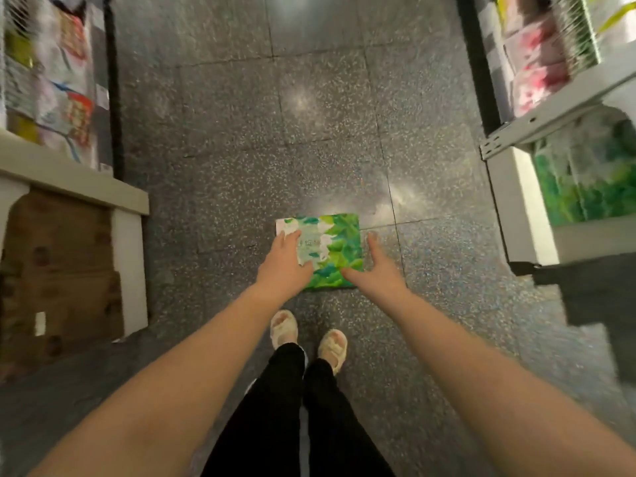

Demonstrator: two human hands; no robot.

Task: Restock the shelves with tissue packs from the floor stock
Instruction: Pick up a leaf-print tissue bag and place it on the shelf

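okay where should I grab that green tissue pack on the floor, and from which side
Take the green tissue pack by its two opposite side edges, coming down from above with one hand on each. It lies flat and looks too wide for one hand; the left hand and right hand already flank it.

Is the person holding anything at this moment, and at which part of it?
The green tissue pack on the floor. The left hand lies on its left top face and the right hand is at its right edge; a closed grip cannot be told.
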